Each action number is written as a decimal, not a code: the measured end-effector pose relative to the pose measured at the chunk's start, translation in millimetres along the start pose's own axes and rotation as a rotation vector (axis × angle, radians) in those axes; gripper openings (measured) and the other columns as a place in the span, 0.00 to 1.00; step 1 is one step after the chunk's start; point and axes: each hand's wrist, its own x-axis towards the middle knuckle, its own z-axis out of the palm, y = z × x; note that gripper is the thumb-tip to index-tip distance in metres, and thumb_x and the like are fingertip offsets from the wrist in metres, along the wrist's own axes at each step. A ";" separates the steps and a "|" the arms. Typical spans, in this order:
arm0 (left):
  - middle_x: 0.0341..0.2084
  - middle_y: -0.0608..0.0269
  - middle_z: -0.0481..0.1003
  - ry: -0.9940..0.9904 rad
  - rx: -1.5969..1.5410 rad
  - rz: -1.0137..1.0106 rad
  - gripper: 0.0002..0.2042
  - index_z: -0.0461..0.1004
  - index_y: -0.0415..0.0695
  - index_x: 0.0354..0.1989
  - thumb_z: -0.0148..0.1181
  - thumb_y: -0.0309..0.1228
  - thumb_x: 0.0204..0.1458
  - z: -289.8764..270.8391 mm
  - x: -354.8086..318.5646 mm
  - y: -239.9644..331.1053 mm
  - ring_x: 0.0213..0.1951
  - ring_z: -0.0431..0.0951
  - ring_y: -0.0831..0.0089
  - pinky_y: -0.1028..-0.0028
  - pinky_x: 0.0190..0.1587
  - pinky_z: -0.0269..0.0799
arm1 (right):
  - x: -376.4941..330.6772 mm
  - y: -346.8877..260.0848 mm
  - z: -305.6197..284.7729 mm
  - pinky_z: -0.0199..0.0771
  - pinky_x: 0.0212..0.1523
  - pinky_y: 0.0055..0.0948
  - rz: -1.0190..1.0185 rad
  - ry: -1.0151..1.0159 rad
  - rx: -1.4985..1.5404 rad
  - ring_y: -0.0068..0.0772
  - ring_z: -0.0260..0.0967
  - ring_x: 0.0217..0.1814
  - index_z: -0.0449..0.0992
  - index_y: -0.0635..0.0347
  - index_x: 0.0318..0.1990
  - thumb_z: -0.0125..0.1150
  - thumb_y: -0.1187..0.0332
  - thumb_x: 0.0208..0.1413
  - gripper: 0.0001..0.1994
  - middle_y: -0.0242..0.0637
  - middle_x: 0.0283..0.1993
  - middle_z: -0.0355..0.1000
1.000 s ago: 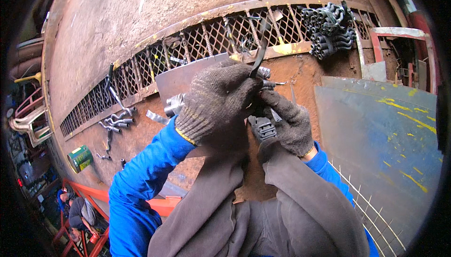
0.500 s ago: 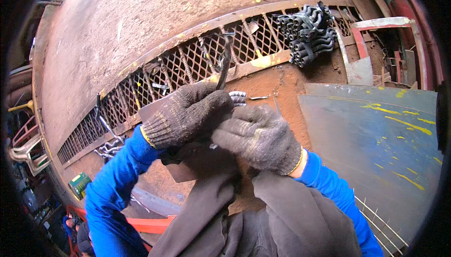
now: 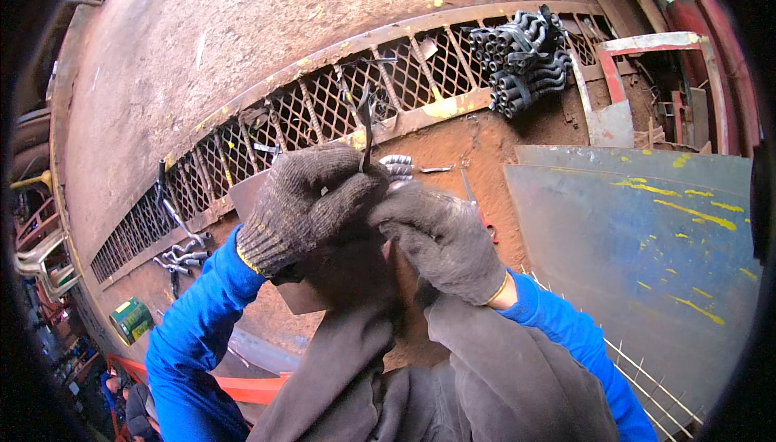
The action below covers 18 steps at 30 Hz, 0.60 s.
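Observation:
My left hand [image 3: 311, 203], in a dark knitted glove, is closed around a thin dark strip [image 3: 368, 131] whose loose ends stick up above the fist. Close beside it, my right hand [image 3: 444, 240] has its gloved fingers bent and pressed together; what they pinch, if anything, is hidden. Just beyond the hands, a bundle of grey bent tubes [image 3: 398, 167] shows partly. Under my left wrist lies a flat brown plate [image 3: 301, 298]. A tool with a red handle [image 3: 490, 230] shows behind my right hand.
A long rusty mesh grate [image 3: 315, 102] crosses the ground ahead. Strapped black bent tubes [image 3: 521, 58] lie at its right. Several bent tubes [image 3: 184, 256] and a green can [image 3: 131, 318] lie at left. A paint-marked metal sheet [image 3: 614, 224] covers the right, beside a red-and-white frame [image 3: 610, 122].
My hands have drawn slightly apart, and the dark strip now stands more upright with its ends splayed. The red handle has come into view. The whole view has shifted a little.

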 end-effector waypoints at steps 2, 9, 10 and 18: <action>0.31 0.60 0.81 -0.029 0.047 -0.026 0.09 0.80 0.37 0.41 0.60 0.29 0.58 -7.2 -3.0 12.1 0.33 0.78 0.79 0.74 0.39 0.75 | -0.2 -0.9 -3.9 0.76 0.48 0.39 -0.198 0.014 -0.333 0.46 0.76 0.45 0.79 0.58 0.47 0.65 0.74 0.46 0.16 0.43 0.43 0.78; 0.39 0.60 0.80 -0.190 -0.227 -0.199 0.15 0.77 0.39 0.51 0.53 0.34 0.63 -16.9 -8.9 5.3 0.42 0.78 0.76 0.71 0.47 0.75 | -20.1 23.4 3.4 0.76 0.51 0.37 -0.194 0.039 -0.140 0.44 0.77 0.46 0.79 0.58 0.49 0.65 0.72 0.51 0.16 0.43 0.45 0.78; 0.39 0.61 0.80 -0.212 -0.279 -0.227 0.15 0.77 0.39 0.50 0.53 0.35 0.63 -17.3 -7.3 2.6 0.42 0.78 0.76 0.71 0.48 0.75 | -21.1 27.0 3.2 0.76 0.51 0.37 -0.144 0.040 -0.057 0.43 0.77 0.45 0.79 0.58 0.50 0.64 0.73 0.52 0.16 0.42 0.45 0.78; 0.28 0.70 0.69 -0.190 -0.685 -0.429 0.12 0.70 0.43 0.36 0.51 0.39 0.65 -9.3 0.6 -16.2 0.32 0.69 0.78 0.76 0.35 0.69 | -13.4 14.4 19.7 0.73 0.41 0.31 0.364 0.017 0.287 0.32 0.74 0.41 0.78 0.60 0.44 0.55 0.67 0.63 0.09 0.37 0.37 0.75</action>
